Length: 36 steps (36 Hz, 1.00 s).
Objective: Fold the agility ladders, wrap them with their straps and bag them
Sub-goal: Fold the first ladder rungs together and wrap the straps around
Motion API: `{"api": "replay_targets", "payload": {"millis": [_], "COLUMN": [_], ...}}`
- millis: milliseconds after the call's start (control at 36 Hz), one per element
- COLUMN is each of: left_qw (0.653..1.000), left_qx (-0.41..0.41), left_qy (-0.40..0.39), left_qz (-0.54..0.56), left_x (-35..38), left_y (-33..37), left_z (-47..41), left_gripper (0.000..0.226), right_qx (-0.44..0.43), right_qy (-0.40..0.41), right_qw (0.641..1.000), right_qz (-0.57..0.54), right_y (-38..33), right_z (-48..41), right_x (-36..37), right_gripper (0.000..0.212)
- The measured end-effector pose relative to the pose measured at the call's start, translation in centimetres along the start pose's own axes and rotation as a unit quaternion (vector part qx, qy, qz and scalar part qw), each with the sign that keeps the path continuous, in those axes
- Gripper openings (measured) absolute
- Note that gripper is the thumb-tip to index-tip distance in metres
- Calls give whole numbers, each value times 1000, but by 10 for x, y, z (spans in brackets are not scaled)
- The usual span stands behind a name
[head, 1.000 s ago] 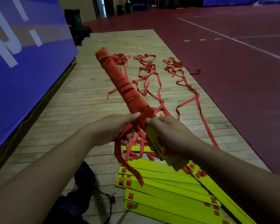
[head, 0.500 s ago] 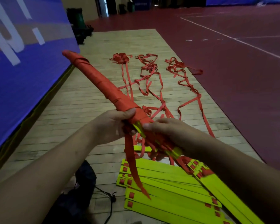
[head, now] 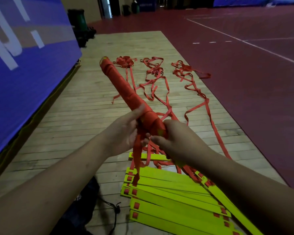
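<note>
I hold a folded ladder bundle [head: 124,89], a long stick of yellow rungs wound almost fully in red strap, pointing up and away to the left. My left hand [head: 124,133] grips the bundle just above its near end, thumb along the wrap. My right hand [head: 175,139] grips the near end, where a bit of yellow shows. A loose red strap tail [head: 137,160] hangs down between my hands. Below them several yellow rungs [head: 173,197] of other ladders lie stacked on the floor, with their red straps [head: 193,92] trailing away in tangles.
A dark bag [head: 87,200] with a drawstring lies on the wooden floor [head: 71,126] by my left forearm. A blue padded wall [head: 24,65] runs along the left. Red court flooring [head: 244,68] lies to the right. Dark equipment [head: 81,28] stands at the far end.
The bundle's far end swung left, then back toward the centre. The wrap has advanced over the near end, and the hanging tail is shorter.
</note>
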<state>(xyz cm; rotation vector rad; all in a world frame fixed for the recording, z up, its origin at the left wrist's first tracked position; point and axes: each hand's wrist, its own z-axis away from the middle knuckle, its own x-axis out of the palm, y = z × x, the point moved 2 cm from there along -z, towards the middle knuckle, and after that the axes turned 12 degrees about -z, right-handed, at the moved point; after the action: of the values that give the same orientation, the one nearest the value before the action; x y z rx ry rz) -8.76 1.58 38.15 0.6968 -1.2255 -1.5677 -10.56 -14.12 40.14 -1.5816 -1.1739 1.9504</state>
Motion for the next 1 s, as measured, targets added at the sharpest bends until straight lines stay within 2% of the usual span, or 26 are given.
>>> {"api": "replay_targets", "payload": {"millis": [28,83,111,167,222,250,278,333,389,444,500,556,583,639,722,778,806,889,944,1000], "left_qw": [1000,997,994,989,990,991,992,994,994,997,999,999,999,1000,996,993,992,991,990,990], "left_qx": [0,-11,-18,-19,-4,7,21,41,49,41,30,23,16,-7,-63,-99,-108,-117,-109,-97], "left_qy": [5,63,98,139,138,128,115,78,58,28,10,10,11,14,20,22,23,31,54,80], "left_qz": [-13,-41,-48,-36,10,26,39,63,82,66,37,32,30,3,-56,-68,-67,-58,-71,-68], "left_x": [1,4,6,8,5,1,-4,-12,-16,-12,-9,-9,-11,-14,-15,-11,-8,1,7,10], "left_y": [1,0,-1,-3,-1,0,3,6,5,2,0,-2,-2,-2,-6,-9,-10,-13,-14,-16], "left_z": [0,-4,-5,-6,-5,-3,-2,0,2,3,6,6,6,5,4,4,4,-1,-6,-10], "left_gripper": [70,62,52,33,22,16,11,17,24,22,19,18,14,21,34,40,42,51,52,46], "right_qx": [-9,-39,-62,-88,-52,-9,46,145,203,237,250,247,237,199,138,98,80,27,-13,-47], "right_qy": [11,43,55,61,56,54,43,-31,-143,-219,-242,-242,-240,-220,-157,-117,-108,-85,-53,-21], "right_qw": [996,974,967,969,994,998,984,926,862,795,747,725,728,764,862,939,964,995,992,976], "right_qz": [83,217,242,224,80,-38,-165,-348,-441,-514,-566,-595,-597,-573,-461,-307,-228,-36,115,212], "right_y": [-2,-5,-5,-7,-10,-10,-8,-6,-7,-8,-11,-12,-13,-12,-3,4,5,5,1,-2], "right_z": [1,5,7,10,9,7,4,3,7,12,15,16,15,13,9,8,9,9,10,11], "right_x": [3,11,14,17,11,6,2,-8,-11,-8,-4,0,1,0,-2,-2,-1,5,10,16], "right_gripper": [18,24,26,28,35,37,39,43,45,39,31,24,19,11,12,17,20,19,12,18]}}
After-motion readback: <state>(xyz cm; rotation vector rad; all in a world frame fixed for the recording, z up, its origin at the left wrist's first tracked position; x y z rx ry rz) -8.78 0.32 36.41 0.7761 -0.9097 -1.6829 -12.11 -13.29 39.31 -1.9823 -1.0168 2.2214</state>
